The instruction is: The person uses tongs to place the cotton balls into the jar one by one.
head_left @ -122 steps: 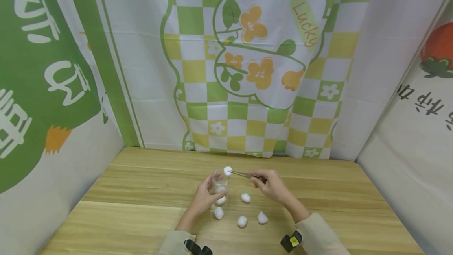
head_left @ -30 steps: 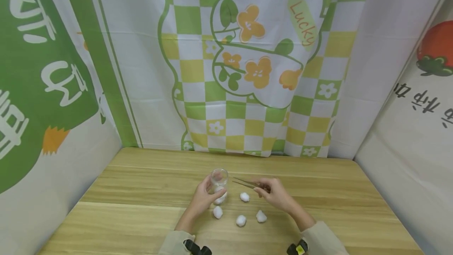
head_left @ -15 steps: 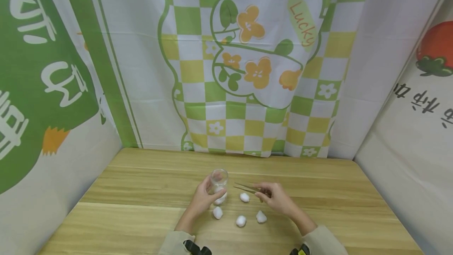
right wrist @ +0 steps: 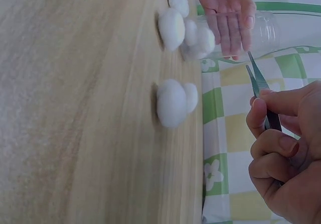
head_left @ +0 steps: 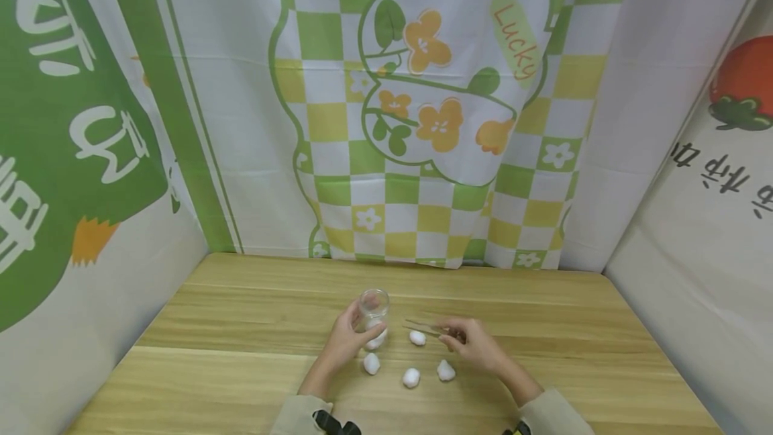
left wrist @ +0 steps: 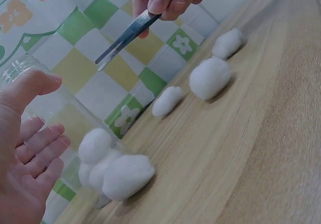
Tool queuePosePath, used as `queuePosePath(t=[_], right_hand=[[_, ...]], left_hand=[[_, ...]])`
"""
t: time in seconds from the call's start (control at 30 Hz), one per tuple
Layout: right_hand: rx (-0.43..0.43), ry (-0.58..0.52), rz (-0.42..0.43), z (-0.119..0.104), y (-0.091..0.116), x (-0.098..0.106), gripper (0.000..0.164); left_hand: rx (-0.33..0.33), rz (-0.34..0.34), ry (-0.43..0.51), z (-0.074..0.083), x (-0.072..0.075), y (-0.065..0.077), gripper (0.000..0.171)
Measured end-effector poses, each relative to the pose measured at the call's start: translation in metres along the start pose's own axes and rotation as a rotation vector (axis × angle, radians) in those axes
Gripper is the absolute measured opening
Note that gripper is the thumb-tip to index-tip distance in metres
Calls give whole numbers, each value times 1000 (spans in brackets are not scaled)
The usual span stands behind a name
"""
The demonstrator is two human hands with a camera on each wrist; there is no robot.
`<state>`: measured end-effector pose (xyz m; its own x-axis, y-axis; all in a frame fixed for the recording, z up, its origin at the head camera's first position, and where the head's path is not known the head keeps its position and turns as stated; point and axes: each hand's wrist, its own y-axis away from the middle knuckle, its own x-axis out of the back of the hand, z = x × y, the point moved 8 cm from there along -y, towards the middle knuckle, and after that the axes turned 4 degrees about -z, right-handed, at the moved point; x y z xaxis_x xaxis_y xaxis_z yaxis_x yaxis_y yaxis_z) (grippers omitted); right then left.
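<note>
My left hand [head_left: 349, 337] holds an upright clear glass jar [head_left: 375, 303], thumb on the near side and the other fingers behind it. Cotton balls [right wrist: 201, 41] show through the wall at the jar's bottom. In my right hand [head_left: 475, 344] a pair of metal tweezers [left wrist: 131, 34] is pinched between thumb and fingers. Its tips stand slightly apart with nothing between them, pointing left toward the jar. Just below the tips, in the head view, a cotton ball [head_left: 417, 337] lies on the table. Other loose cotton balls [head_left: 411, 377] lie nearer to me, between my forearms.
The wooden table [head_left: 253, 301] ends at a hanging checked cloth [head_left: 401, 220] at the back. Printed cloth walls stand on the left [head_left: 145, 274] and right [head_left: 682, 274]. Dark straps with small devices [head_left: 335, 423] sit at my cuffs.
Around four seconds ago the tweezers held a cotton ball at the jar's mouth; now their tips are bare. My right hand has since moved down and slightly right. The left hand and jar stay put.
</note>
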<state>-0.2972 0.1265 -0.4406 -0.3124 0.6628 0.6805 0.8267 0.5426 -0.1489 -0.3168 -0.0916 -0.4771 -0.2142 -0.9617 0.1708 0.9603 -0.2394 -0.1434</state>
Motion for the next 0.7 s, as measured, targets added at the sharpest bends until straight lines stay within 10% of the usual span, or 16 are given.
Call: queuePosePath(t=[0.7], right_hand=[[-37, 32, -18, 19, 8, -6, 29]], left_hand=[[22, -9, -26, -5, 0, -1, 69]])
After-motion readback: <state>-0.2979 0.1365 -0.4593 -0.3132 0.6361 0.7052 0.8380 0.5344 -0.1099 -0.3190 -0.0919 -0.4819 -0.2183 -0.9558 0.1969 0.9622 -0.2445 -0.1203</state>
